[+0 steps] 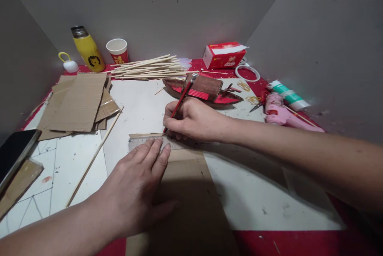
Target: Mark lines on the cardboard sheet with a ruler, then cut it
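My left hand (136, 180) lies open, its fingers pressing a clear ruler (136, 143) flat on a sheet of brown cardboard (191, 192). A strip of the cardboard shows beyond the ruler's far edge. In my right hand (197, 118) a red pencil (186, 91) is pinched, tilted, with its silver end up. Its point meets the ruler's far edge, just past my left fingertips. Behind my right hand rests a small model boat (206, 88) with a brown roof and red deck.
Cardboard pieces (74, 104), a stick (95, 156) and a phone (16, 154) lie left. At the back are a yellow bottle (89, 54), paper cup (117, 50), stick pile (146, 68) and red tissue pack (224, 55). Scissors (259, 103) and a pink glue gun (277, 112) lie right.
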`<action>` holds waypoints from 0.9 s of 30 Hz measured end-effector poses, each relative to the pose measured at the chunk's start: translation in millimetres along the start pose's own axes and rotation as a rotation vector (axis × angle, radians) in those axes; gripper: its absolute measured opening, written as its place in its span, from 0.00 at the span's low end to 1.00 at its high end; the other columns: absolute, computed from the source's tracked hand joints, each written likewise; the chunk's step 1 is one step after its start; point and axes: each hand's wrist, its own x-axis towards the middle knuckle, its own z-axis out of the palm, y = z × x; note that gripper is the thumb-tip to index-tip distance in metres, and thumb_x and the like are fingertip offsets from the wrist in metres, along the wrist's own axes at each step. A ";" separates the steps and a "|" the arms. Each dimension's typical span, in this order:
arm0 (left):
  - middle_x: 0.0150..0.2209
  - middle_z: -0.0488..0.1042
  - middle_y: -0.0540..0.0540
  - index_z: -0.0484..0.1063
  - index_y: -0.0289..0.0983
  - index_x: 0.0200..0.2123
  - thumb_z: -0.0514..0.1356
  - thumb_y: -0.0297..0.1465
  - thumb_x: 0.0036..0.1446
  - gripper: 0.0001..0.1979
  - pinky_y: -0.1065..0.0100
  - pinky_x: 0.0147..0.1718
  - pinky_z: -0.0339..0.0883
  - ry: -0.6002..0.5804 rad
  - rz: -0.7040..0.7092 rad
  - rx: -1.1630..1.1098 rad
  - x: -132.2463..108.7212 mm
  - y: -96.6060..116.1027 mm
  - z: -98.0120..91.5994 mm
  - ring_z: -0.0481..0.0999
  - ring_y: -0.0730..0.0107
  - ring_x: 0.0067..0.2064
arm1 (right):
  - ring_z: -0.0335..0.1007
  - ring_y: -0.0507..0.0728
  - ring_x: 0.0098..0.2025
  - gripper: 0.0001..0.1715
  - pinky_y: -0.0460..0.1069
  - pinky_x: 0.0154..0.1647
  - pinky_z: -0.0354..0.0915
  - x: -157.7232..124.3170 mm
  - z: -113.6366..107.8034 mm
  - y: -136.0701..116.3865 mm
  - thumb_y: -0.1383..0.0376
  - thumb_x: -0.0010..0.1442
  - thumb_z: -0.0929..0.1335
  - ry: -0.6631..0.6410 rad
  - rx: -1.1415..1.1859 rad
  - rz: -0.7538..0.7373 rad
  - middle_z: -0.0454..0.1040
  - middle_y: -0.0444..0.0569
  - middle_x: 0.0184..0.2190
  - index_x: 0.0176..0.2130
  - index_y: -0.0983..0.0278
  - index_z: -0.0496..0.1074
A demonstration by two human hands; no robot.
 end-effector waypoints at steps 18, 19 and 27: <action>0.65 0.61 0.23 0.64 0.25 0.64 0.62 0.52 0.54 0.44 0.45 0.55 0.71 -0.034 0.000 -0.001 1.4 -0.7 -0.5 0.68 0.34 0.63 | 0.63 0.50 0.19 0.11 0.46 0.22 0.58 -30.3 -22.0 19.9 0.68 0.55 0.66 0.067 0.001 0.058 0.68 0.40 0.16 0.22 0.61 0.65; 0.65 0.61 0.23 0.64 0.25 0.65 0.61 0.52 0.55 0.44 0.45 0.54 0.72 -0.034 0.002 0.004 1.4 -0.8 -0.7 0.68 0.35 0.62 | 0.63 0.50 0.19 0.10 0.46 0.22 0.58 -32.1 -23.2 20.8 0.68 0.55 0.66 0.071 -0.011 0.059 0.68 0.40 0.17 0.22 0.61 0.65; 0.66 0.60 0.22 0.65 0.23 0.64 0.60 0.52 0.56 0.43 0.44 0.54 0.71 -0.024 0.019 0.004 -0.4 -1.1 -1.5 0.68 0.33 0.63 | 0.63 0.51 0.22 0.10 0.47 0.24 0.59 -41.8 -28.5 29.3 0.66 0.55 0.65 0.110 -0.089 0.034 0.69 0.42 0.18 0.23 0.61 0.66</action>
